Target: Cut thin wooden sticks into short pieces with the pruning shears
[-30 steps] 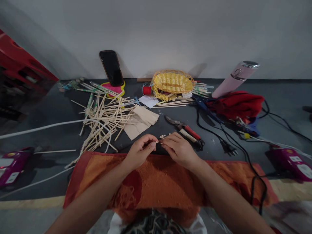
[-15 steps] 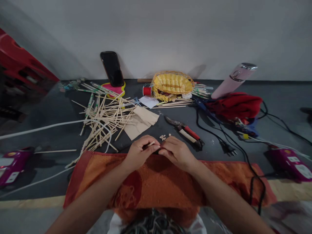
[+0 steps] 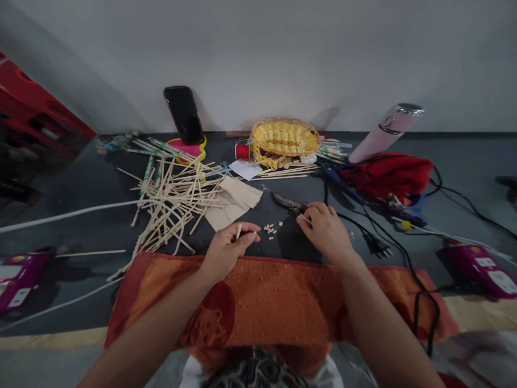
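Observation:
My left hand [image 3: 230, 248] is closed, a short wooden stick [image 3: 238, 231] poking up between thumb and fingers, above the front part of the dark tabletop. To its right lies a small group of cut wooden bits [image 3: 269, 229]. My right hand [image 3: 326, 230] has its fingers curled over the handles of the pruning shears [image 3: 287, 201], whose curved blade points to the upper left. The hand hides most of the handles. Left of centre spreads a messy heap of thin wooden sticks [image 3: 169, 199], beside a piece of brown paper [image 3: 232, 202].
An orange towel [image 3: 278, 302] covers the front edge. Behind stand a yellow basket [image 3: 285, 137], a red thread spool [image 3: 243, 151] and a leaning phone [image 3: 184, 116]. On the right are a pink flask [image 3: 385, 134], a red cloth [image 3: 398, 175] and a black plug [image 3: 377, 248] with cables.
My right hand has left my left hand and moved right onto the pruning shears. Another wooden bit lies on the table near the group. My left hand has shifted slightly left.

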A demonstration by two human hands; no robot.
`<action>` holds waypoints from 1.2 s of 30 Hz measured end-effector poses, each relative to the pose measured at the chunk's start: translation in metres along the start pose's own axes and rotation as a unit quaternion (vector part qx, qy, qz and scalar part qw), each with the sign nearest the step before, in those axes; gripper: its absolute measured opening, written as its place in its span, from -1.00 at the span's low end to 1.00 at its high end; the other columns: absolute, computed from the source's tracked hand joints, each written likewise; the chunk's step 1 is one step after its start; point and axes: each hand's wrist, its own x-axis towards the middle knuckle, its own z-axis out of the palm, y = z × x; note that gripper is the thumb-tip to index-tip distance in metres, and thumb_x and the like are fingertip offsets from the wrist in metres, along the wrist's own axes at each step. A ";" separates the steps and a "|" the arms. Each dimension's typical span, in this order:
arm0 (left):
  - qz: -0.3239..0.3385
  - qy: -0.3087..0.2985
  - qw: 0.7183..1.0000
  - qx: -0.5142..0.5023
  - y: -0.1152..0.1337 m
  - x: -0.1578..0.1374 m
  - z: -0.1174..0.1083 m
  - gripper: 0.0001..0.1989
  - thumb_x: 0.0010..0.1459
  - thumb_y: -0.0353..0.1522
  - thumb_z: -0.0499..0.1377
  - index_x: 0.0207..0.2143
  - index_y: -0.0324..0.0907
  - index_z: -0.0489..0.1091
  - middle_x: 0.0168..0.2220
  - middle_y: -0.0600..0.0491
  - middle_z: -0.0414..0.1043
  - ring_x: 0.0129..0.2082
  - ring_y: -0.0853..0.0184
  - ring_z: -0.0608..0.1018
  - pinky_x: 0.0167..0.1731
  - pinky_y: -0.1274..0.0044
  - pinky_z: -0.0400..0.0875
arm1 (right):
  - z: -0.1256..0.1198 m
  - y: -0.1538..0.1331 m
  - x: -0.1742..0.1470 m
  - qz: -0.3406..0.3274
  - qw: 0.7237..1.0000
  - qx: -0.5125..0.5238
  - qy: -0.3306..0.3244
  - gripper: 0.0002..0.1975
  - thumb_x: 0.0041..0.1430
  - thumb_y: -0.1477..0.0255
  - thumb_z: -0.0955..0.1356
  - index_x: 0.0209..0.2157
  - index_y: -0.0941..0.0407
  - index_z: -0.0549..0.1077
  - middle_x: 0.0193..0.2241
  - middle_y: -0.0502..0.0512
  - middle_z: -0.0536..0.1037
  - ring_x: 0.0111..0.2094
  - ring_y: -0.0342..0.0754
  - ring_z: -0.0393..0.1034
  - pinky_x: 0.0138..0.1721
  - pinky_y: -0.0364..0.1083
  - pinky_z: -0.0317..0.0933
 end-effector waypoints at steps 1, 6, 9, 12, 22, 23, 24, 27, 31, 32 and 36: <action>-0.004 -0.002 1.000 -0.007 0.000 0.000 0.000 -0.74 0.08 -0.26 0.23 -0.20 -0.21 0.48 -0.41 0.04 0.51 -0.68 0.58 0.15 -0.68 0.66 -0.01 | -0.001 -0.001 0.001 0.014 1.000 0.019 0.011 -0.85 0.20 0.36 0.30 -0.39 0.13 0.41 -0.13 0.27 0.43 -0.13 0.13 0.33 -0.11 0.08 0.22; -0.015 0.002 1.000 -0.024 -0.001 0.001 -0.002 -0.74 0.06 -0.27 0.26 -0.21 -0.22 0.49 -0.39 0.00 0.53 -0.70 0.59 0.15 -0.70 0.66 -0.04 | -0.019 -0.008 0.005 0.131 0.945 0.293 0.058 -0.71 0.24 0.17 0.26 -0.30 0.12 0.38 -0.20 0.20 0.47 -0.32 -0.02 0.41 -0.32 -0.05 0.31; -0.017 -0.003 0.999 -0.038 -0.002 0.001 -0.002 -0.76 0.06 -0.28 0.26 -0.22 -0.21 0.50 -0.39 0.01 0.53 -0.70 0.60 0.16 -0.70 0.66 -0.04 | -0.032 -0.013 0.006 0.216 0.821 0.529 -0.003 -0.66 0.12 0.12 0.36 -0.21 0.09 0.36 -0.38 0.04 0.49 -0.46 -0.10 0.39 -0.43 -0.12 0.33; -0.017 -0.005 0.998 -0.067 -0.001 0.002 -0.003 -0.76 0.05 -0.29 0.28 -0.23 -0.22 0.50 -0.39 0.02 0.53 -0.70 0.62 0.16 -0.70 0.67 -0.04 | -0.037 -0.021 0.004 0.239 0.712 0.657 -0.066 -0.67 -0.02 0.31 0.46 -0.21 0.07 0.38 -0.34 0.03 0.51 -0.44 -0.10 0.42 -0.41 -0.11 0.37; -0.010 0.008 0.991 -0.131 0.003 0.005 -0.007 -0.77 0.00 -0.30 0.32 -0.33 -0.25 0.43 -0.45 0.06 0.52 -0.71 0.63 0.17 -0.70 0.67 -0.03 | -0.036 -0.034 -0.007 0.050 0.818 0.573 -0.033 -0.61 0.09 0.51 0.24 -0.01 0.00 0.31 0.22 0.11 0.20 -0.04 0.05 0.37 -0.12 0.09 0.35; -0.008 0.006 0.991 -0.136 0.003 0.005 -0.007 -0.77 0.00 -0.30 0.32 -0.34 -0.25 0.42 -0.45 0.07 0.51 -0.71 0.63 0.15 -0.70 0.67 -0.04 | -0.036 -0.034 -0.007 0.020 0.872 0.490 -0.009 -0.57 0.08 0.53 0.24 0.02 0.02 0.31 0.23 0.13 0.17 0.01 0.08 0.32 -0.06 0.12 0.30; -0.007 0.003 0.990 -0.142 0.003 0.005 -0.007 -0.78 0.00 -0.30 0.32 -0.34 -0.25 0.42 -0.46 0.08 0.50 -0.72 0.63 0.14 -0.70 0.67 -0.05 | -0.036 -0.034 -0.006 -0.011 0.918 0.396 0.010 -0.56 0.06 0.55 0.24 0.02 0.05 0.33 0.24 0.16 0.15 0.06 0.12 0.26 0.01 0.15 0.23; -0.001 0.000 0.988 -0.157 0.003 0.005 -0.008 -0.79 0.02 -0.31 0.31 -0.34 -0.24 0.41 -0.46 0.09 0.48 -0.72 0.64 0.12 -0.70 0.67 -0.07 | -0.032 -0.036 -0.006 -0.098 0.983 0.153 0.005 -0.58 -0.02 0.61 0.25 -0.08 0.12 0.40 0.25 0.20 0.11 0.15 0.22 0.09 0.11 0.25 0.03; 0.004 0.012 0.987 -0.162 0.003 0.006 -0.009 -0.77 0.00 -0.29 0.32 -0.34 -0.24 0.40 -0.47 0.09 0.46 -0.71 0.63 0.14 -0.69 0.66 -0.05 | -0.026 -0.045 -0.008 -0.158 0.985 0.045 -0.049 -0.63 -0.07 0.62 0.27 -0.16 0.13 0.41 0.26 0.20 0.09 0.13 0.23 0.09 0.06 0.23 0.04; 0.005 0.012 0.986 -0.165 0.003 0.007 -0.009 -0.76 -0.01 -0.29 0.32 -0.35 -0.24 0.40 -0.49 0.10 0.44 -0.70 0.62 0.14 -0.69 0.66 -0.04 | -0.025 -0.047 -0.008 -0.163 0.985 0.038 -0.052 -0.64 -0.06 0.62 0.28 -0.16 0.13 0.41 0.26 0.21 0.09 0.12 0.23 0.09 0.05 0.23 0.04; 0.005 0.002 0.985 -0.170 0.000 0.007 -0.010 -0.77 0.00 -0.28 0.32 -0.37 -0.23 0.40 -0.58 0.19 0.30 -0.70 0.60 0.14 -0.69 0.66 -0.03 | -0.024 -0.052 -0.010 -0.175 0.983 0.019 -0.044 -0.65 0.00 0.59 0.27 -0.13 0.12 0.41 0.26 0.22 0.10 0.12 0.22 0.08 0.04 0.22 0.02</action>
